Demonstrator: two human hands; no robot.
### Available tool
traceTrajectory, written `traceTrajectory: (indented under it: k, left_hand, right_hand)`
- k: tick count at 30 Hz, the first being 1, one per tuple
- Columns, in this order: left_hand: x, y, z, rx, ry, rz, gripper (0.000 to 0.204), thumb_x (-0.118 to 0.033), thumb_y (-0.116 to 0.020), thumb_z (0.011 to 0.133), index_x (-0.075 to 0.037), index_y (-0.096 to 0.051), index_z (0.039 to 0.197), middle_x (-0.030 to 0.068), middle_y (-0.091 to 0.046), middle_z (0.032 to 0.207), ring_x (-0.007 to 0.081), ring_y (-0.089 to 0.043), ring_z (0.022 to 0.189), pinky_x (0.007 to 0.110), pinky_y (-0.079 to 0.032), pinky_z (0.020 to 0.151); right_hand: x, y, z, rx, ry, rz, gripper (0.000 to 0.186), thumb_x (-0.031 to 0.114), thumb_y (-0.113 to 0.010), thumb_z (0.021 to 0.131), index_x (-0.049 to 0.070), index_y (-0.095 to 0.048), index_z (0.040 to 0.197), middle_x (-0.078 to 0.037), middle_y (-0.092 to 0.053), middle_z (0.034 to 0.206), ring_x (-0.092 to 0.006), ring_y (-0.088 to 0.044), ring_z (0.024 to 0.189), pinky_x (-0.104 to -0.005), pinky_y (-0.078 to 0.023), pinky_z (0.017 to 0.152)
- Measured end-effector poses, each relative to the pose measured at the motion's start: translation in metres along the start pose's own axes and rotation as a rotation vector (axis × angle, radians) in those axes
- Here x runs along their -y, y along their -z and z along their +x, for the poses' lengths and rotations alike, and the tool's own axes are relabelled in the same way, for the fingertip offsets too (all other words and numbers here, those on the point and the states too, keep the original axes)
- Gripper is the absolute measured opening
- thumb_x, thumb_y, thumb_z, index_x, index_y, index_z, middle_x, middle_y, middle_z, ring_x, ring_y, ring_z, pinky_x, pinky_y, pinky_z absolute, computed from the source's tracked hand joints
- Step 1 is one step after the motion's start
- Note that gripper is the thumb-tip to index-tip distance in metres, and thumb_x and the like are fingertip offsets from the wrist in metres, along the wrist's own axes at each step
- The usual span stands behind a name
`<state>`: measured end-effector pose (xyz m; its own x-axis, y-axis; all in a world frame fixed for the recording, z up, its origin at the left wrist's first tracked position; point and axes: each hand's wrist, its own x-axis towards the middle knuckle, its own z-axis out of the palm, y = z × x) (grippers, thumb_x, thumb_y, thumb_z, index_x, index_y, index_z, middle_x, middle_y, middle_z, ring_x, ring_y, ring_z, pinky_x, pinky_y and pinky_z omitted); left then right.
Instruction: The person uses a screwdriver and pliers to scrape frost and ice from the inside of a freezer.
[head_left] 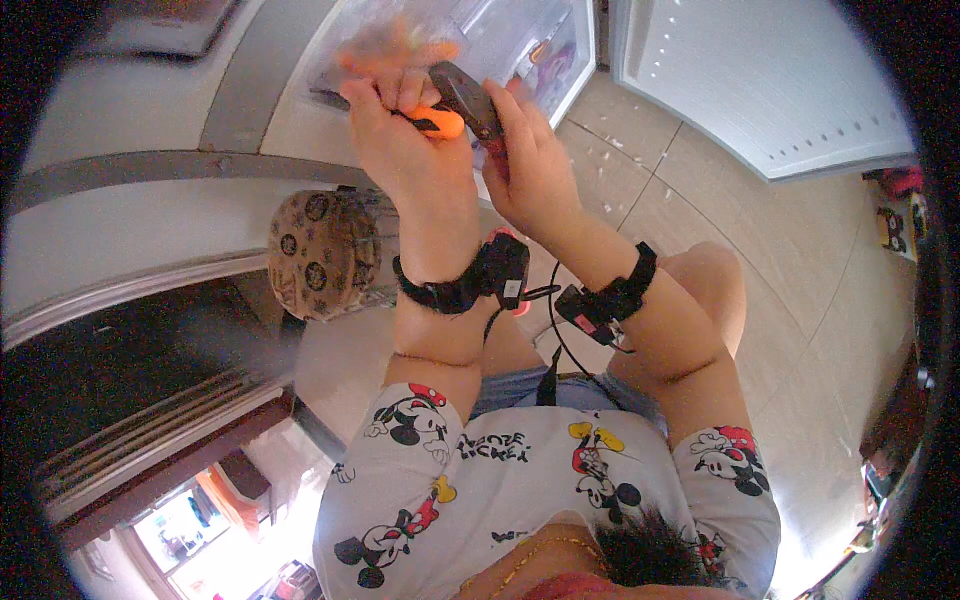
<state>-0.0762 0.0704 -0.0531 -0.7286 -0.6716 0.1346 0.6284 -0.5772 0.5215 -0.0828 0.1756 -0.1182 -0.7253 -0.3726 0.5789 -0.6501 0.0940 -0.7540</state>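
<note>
Orange-and-black tool (437, 122), seen in the head view, held in front of the white-framed compartment (583, 75), wrapped tightly by the left hand (405, 150). Just beside, also in front of the compartment, right hand (530, 165) closed around a dark block (466, 100). Contact between tool and block: impossible to tell.

Could skid out of the palm through a loose grip or an off-centre push, and nick the fingers. Could scratch the compartment by pressing too hard. Might snag the black cable (553, 310), nearer the body than the compartment, with a wide arm swing.

Smooth, rounded, probably plastic orange handle; flat, elongated, brown-black block; hazy, whitish-grey compartment lining. Right of the compartment, a white panel (740, 90) dotted along its edges, and beige floor tiles (690, 200) strewn with pale flakes (612, 160). Beyond the left hand, an orange blur (395, 50), too smeared to identify.
</note>
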Motion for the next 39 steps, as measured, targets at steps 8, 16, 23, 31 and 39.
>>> traceTrajectory:
  k: [8,16,23,31,39]
  left_hand:
    - [-0.006,-0.004,-0.022,-0.155,0.182,-0.214,0.025,-0.028,-0.043,0.097,-0.013,-0.039,0.079,-0.0037,-0.033,0.067,0.0079,-0.034,0.057,0.022,-0.035,0.055]
    - [0.002,-0.008,-0.034,-0.039,0.130,-0.017,0.029,-0.032,-0.046,0.096,-0.013,-0.036,0.077,-0.0034,-0.032,0.067,0.0095,-0.033,0.058,0.025,-0.032,0.054]
    - [0.029,-0.032,-0.070,0.070,0.179,0.128,0.029,-0.035,-0.044,0.096,-0.013,-0.037,0.079,-0.0018,-0.034,0.064,0.0120,-0.037,0.055,0.028,-0.035,0.051]
    - [0.051,-0.027,-0.084,0.123,0.344,0.125,0.022,-0.033,-0.042,0.097,-0.011,-0.046,0.092,0.0007,-0.039,0.070,0.0146,-0.040,0.058,0.029,-0.037,0.055]
    - [0.014,-0.013,-0.031,0.021,0.232,0.008,0.013,-0.022,-0.046,0.092,-0.009,-0.048,0.089,-0.0003,-0.038,0.068,0.0112,-0.038,0.060,0.026,-0.036,0.057]
  right_hand:
    - [0.008,0.019,-0.004,-0.010,-0.127,0.037,0.062,-0.001,-0.053,0.078,0.002,-0.028,0.135,-0.023,-0.050,0.116,-0.0383,-0.055,0.101,-0.0396,-0.045,0.086]
    - [-0.007,0.019,-0.004,-0.122,0.032,0.073,0.068,0.001,-0.057,0.073,0.003,-0.029,0.135,-0.025,-0.050,0.113,-0.0422,-0.051,0.101,-0.0434,-0.044,0.086]
    - [-0.027,0.023,-0.005,-0.105,-0.299,0.337,0.063,0.011,-0.061,0.079,0.004,-0.031,0.134,-0.021,-0.051,0.108,-0.0373,-0.053,0.096,-0.0418,-0.046,0.081]
    - [-0.038,0.058,-0.003,-0.320,-0.209,0.038,0.061,0.002,-0.056,0.081,0.003,-0.029,0.135,-0.013,-0.055,0.094,-0.0250,-0.057,0.077,-0.0346,-0.048,0.070]
    - [-0.044,0.056,0.002,-0.281,-0.230,0.045,0.057,0.004,-0.057,0.082,0.001,-0.030,0.132,-0.005,-0.048,0.082,-0.0125,-0.048,0.069,-0.0256,-0.043,0.062]
